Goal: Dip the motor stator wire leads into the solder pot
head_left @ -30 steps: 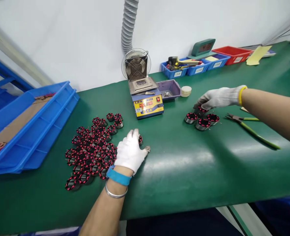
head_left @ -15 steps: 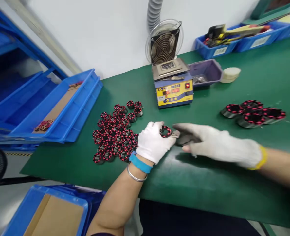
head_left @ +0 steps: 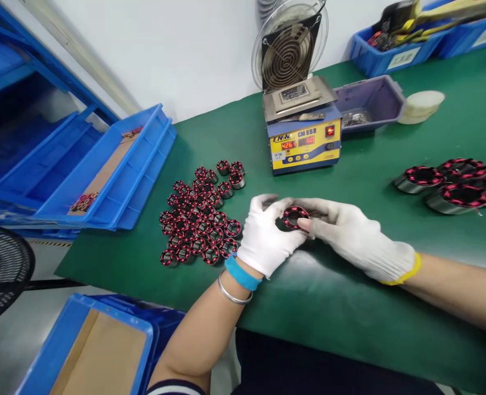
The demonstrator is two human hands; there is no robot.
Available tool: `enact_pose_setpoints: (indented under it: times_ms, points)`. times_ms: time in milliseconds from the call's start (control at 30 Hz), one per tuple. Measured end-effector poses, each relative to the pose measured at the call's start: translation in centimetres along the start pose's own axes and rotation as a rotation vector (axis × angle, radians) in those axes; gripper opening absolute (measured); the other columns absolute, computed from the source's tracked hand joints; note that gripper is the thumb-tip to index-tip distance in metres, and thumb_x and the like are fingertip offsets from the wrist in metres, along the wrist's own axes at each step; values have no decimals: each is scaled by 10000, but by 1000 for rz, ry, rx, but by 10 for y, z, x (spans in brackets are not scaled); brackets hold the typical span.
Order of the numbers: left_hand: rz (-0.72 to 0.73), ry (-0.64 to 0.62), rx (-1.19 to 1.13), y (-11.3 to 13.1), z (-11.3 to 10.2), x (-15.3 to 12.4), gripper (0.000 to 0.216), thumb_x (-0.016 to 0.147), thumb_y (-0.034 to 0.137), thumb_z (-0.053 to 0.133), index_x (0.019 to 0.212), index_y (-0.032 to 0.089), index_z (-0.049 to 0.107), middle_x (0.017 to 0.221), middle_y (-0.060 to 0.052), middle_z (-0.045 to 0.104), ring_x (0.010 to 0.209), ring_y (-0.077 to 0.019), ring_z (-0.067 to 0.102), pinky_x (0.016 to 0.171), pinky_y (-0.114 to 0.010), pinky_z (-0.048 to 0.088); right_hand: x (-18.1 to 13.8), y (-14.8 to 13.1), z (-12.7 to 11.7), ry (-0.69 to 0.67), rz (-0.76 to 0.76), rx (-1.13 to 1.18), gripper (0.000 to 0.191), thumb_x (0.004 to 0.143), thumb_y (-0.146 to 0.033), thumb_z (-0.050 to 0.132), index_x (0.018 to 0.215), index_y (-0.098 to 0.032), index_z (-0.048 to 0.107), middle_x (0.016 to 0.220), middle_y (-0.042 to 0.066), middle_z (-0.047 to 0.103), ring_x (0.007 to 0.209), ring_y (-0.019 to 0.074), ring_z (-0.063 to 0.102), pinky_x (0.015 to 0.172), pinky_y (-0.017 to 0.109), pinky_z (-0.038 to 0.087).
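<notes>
A small ring-shaped coil with red windings (head_left: 294, 216) is held just above the green mat (head_left: 350, 323) between both white-gloved hands. My left hand (head_left: 266, 240) grips it from the left, fingers curled round it. My right hand (head_left: 352, 235) pinches its right side with the fingertips. A cluster of several identical red-wound coils (head_left: 199, 219) lies on the mat just left of my left hand. A second small group of coils (head_left: 448, 184) sits at the right.
A yellow-and-blue solder pot with red displays (head_left: 304, 140) stands behind my hands, a round fan (head_left: 288, 52) behind it and a purple tray (head_left: 368, 101) beside it. Blue bins (head_left: 115, 170) lie at the left, another blue bin (head_left: 90, 345) below the table edge.
My right hand came from the right-hand coil group to my left hand, which lifted one coil from the cluster. Both hands now hold that coil. The view shifted left and closer.
</notes>
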State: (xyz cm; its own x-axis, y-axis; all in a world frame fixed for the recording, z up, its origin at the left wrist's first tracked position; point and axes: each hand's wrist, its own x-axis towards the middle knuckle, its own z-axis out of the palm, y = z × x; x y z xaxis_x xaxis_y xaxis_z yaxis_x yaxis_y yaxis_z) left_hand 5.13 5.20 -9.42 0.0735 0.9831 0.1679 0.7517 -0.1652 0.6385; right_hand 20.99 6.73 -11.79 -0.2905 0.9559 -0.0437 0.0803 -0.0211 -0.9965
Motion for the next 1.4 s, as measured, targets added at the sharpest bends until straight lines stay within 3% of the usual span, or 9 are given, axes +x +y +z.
enact_pose_setpoints:
  times_ms: [167,333,467,633,767,900,1067,1300,1400]
  points:
    - [25,-66,-208,-12,12,4,599,738,105,648,1322,239,648,1177,-40,759,1086,-234,712,993,-376,585,1,-2,-8,169,-102,-388,472,782,-374,727,1230,-225,745,1154,90,723,1017,297,709,942,482,594]
    - [-75,-171,-391,-12,-4,6,110,752,230,609,732,207,715,675,-16,710,639,-186,670,592,-290,551,0,-4,-13,258,-131,-525,523,772,-419,725,1258,-224,739,1215,100,702,1074,329,693,1003,527,558]
    - [-179,-222,-800,-11,-28,6,125,710,305,652,664,188,649,486,34,557,394,-108,475,379,-223,343,2,-5,-16,285,-108,-380,544,766,-412,742,1268,-202,721,1121,95,729,955,270,723,902,440,615]
    - [-145,5,-846,-7,-17,5,364,800,566,657,801,202,630,658,-3,624,526,-126,557,442,-230,395,-1,-6,-12,264,-150,-270,551,744,-405,762,1250,-189,725,1104,86,736,919,240,727,853,379,628]
    - [-113,-81,-706,6,-8,-4,249,815,417,665,684,228,570,596,14,583,548,-131,549,506,-244,448,-3,-8,-9,260,-154,-240,568,726,-377,756,1257,-176,726,1148,95,728,967,254,727,894,388,621]
    - [-19,-391,-820,6,-27,-11,295,708,297,730,545,230,493,486,40,502,455,-107,465,464,-247,420,-1,-12,-11,289,-163,-234,524,734,-378,769,1223,-193,731,1093,82,739,919,238,729,840,359,628]
    - [-56,-39,-825,-4,-26,-3,340,782,420,696,590,222,499,507,48,482,426,-84,409,404,-217,310,-4,-18,-10,316,-202,-236,509,761,-357,757,1239,-189,713,1096,86,733,934,228,726,856,350,621]
    - [-81,-171,-784,16,-10,-14,278,778,327,701,579,203,550,516,27,570,426,-88,452,430,-233,393,-7,-19,-5,328,-214,-285,495,763,-315,739,1244,-200,709,1144,77,722,974,235,721,903,374,614]
    - [-41,8,-907,13,-18,-17,324,776,377,711,559,208,540,461,41,530,383,-83,421,393,-223,363,-8,-21,-6,366,-218,-272,507,763,-335,736,1249,-192,705,1132,79,724,950,226,721,891,369,621]
